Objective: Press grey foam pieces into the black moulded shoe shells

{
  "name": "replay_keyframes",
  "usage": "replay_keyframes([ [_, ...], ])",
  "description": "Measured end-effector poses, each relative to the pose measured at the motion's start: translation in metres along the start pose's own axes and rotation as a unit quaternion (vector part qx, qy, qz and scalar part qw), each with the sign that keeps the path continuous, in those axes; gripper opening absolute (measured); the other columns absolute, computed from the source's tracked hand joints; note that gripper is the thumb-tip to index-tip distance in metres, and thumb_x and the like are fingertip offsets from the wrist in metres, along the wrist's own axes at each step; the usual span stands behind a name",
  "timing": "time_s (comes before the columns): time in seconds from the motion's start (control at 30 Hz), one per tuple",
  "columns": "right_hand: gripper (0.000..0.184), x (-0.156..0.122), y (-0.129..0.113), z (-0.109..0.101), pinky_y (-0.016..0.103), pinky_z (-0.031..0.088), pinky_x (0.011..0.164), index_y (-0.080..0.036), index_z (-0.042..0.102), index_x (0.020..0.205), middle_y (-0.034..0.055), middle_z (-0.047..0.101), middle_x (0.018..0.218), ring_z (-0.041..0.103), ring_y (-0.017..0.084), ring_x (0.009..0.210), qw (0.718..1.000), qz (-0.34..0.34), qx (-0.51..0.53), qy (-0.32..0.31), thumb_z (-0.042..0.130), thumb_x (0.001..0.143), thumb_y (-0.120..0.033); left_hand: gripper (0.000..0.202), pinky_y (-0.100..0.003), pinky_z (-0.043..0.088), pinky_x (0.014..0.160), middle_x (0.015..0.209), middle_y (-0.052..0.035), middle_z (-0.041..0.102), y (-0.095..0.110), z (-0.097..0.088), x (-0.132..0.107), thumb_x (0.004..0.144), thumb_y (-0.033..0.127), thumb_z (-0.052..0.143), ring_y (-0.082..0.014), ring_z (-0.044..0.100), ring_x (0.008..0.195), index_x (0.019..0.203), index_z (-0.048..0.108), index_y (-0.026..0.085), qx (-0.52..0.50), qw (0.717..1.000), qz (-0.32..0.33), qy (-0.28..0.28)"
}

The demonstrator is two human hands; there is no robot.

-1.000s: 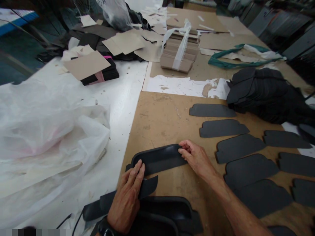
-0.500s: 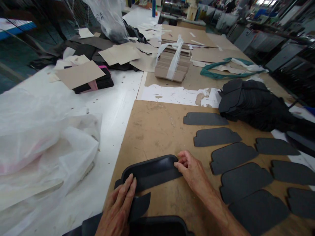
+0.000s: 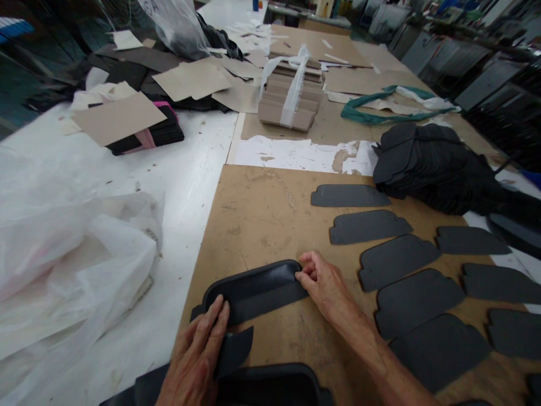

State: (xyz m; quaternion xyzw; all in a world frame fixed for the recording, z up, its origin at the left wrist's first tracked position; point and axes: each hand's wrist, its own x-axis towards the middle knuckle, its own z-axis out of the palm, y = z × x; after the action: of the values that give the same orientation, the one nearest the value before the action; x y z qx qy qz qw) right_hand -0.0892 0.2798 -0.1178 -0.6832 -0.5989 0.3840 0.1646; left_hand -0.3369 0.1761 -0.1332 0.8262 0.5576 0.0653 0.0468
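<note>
At six o'clock on the tan fibreboard panel (image 3: 257, 225), I register a black moulded piece (image 3: 249, 293) with a raised rim, lying flat and angled toward two o'clock. Left hand (image 3: 194, 355): released, fingers extended, pressed palm-down on the near end of the piece, beside a loose dark flap (image 3: 234, 352). Right hand (image 3: 325, 285): fingers curled, grasping the far end of the piece at its rim. A second black moulded piece (image 3: 270, 386) sits at the lower frame edge, below both hands. Dark grey cut-outs (image 3: 399, 260) lie in rows at three o'clock, with a heaped stack of black cut-outs (image 3: 426, 166) at two o'clock. A bundle of tan card blanks (image 3: 289, 96), bound with white strip, sits at twelve o'clock; white plastic sheeting (image 3: 63, 265) lies at nine o'clock on the white table (image 3: 190, 186).
</note>
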Motion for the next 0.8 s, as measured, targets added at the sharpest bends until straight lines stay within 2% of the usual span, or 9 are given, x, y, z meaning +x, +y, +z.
replay_keyframes([
  [0.13, 0.021, 0.001, 0.0, -0.002, 0.023, 0.04, 0.063, -0.018, 0.053, 0.087, 0.0018, 0.055, 0.078, 0.051, 0.012, 0.07, 0.999, -0.007, -0.024, 0.041, 0.058, 0.067, -0.019, 0.087, -0.032, 0.041, 0.095, 0.143, -0.007, 0.026, 0.002, -0.002, 0.002, 0.062, -0.007, 0.032, -0.0211, 0.04, 0.118, 0.142, 0.01, 0.018, -0.007, 1.0, -0.001, -0.008],
  [0.2, 0.022, 0.003, -0.001, -0.004, 0.023, 0.041, 0.061, -0.018, 0.053, 0.087, 0.0014, 0.053, 0.077, 0.051, 0.012, 0.068, 1.0, 0.007, -0.013, 0.027, 0.058, 0.065, -0.018, 0.088, -0.032, 0.041, 0.095, 0.143, -0.0063, 0.025, 0.003, -0.004, 0.003, 0.062, -0.008, 0.031, -0.0214, 0.039, 0.118, 0.142, 0.008, 0.019, -0.01, 1.0, -0.006, -0.017],
  [0.33, 0.018, 0.008, 0.002, -0.004, 0.02, 0.042, 0.047, -0.018, 0.051, 0.083, -0.0023, 0.048, 0.071, 0.051, 0.008, 0.053, 0.992, 0.061, 0.107, -0.035, 0.054, 0.065, -0.019, 0.089, -0.033, 0.042, 0.094, 0.143, -0.0052, 0.024, 0.006, -0.006, 0.004, 0.062, -0.008, 0.03, -0.0218, 0.039, 0.115, 0.142, 0.004, 0.021, -0.017, 1.0, -0.012, -0.018],
  [0.43, 0.022, 0.013, 0.008, -0.006, 0.021, 0.043, 0.041, -0.018, 0.047, 0.087, -0.0051, 0.045, 0.068, 0.051, 0.007, 0.046, 0.975, 0.093, 0.197, -0.044, 0.051, 0.066, -0.024, 0.092, -0.036, 0.041, 0.094, 0.143, -0.0052, 0.023, 0.007, -0.006, 0.005, 0.06, -0.008, 0.03, -0.0229, 0.039, 0.115, 0.142, 0.003, 0.021, -0.016, 1.0, -0.016, -0.021],
  [0.53, 0.03, 0.014, 0.014, -0.014, 0.02, 0.042, 0.039, -0.017, 0.044, 0.095, -0.0065, 0.043, 0.063, 0.047, 0.006, 0.042, 0.968, 0.099, 0.228, -0.017, 0.049, 0.071, -0.033, 0.093, -0.037, 0.041, 0.095, 0.144, -0.0055, 0.023, 0.007, -0.006, 0.005, 0.059, -0.008, 0.03, -0.0232, 0.038, 0.116, 0.142, 0.003, 0.022, -0.021, 0.999, -0.021, -0.022],
  [0.67, 0.036, 0.003, 0.016, -0.025, 0.019, 0.037, 0.037, -0.017, 0.044, 0.098, -0.0055, 0.046, 0.061, 0.044, 0.007, 0.042, 0.958, 0.082, 0.263, 0.085, 0.051, 0.073, -0.041, 0.093, -0.036, 0.042, 0.095, 0.143, -0.0059, 0.025, 0.007, -0.006, 0.004, 0.06, -0.009, 0.031, -0.0227, 0.04, 0.116, 0.142, 0.002, 0.023, -0.015, 0.999, -0.024, -0.02],
  [0.73, 0.032, -0.004, 0.014, -0.024, 0.02, 0.04, 0.042, -0.017, 0.048, 0.097, -0.0022, 0.052, 0.065, 0.049, 0.009, 0.048, 0.966, 0.067, 0.229, 0.103, 0.051, 0.075, -0.04, 0.093, -0.036, 0.042, 0.095, 0.143, -0.0074, 0.027, 0.007, -0.005, 0.004, 0.061, -0.01, 0.03, -0.023, 0.039, 0.118, 0.142, 0.001, 0.023, -0.003, 1.0, -0.017, -0.017],
  [0.8, 0.027, -0.011, 0.01, -0.018, 0.022, 0.044, 0.051, -0.017, 0.052, 0.095, 0.0012, 0.057, 0.073, 0.054, 0.01, 0.055, 0.983, 0.053, 0.155, 0.087, 0.047, 0.079, -0.037, 0.092, -0.036, 0.042, 0.095, 0.142, -0.0088, 0.029, 0.008, -0.003, 0.004, 0.061, -0.01, 0.03, -0.0231, 0.039, 0.12, 0.142, 0.0, 0.021, 0.007, 1.0, -0.016, -0.012],
])
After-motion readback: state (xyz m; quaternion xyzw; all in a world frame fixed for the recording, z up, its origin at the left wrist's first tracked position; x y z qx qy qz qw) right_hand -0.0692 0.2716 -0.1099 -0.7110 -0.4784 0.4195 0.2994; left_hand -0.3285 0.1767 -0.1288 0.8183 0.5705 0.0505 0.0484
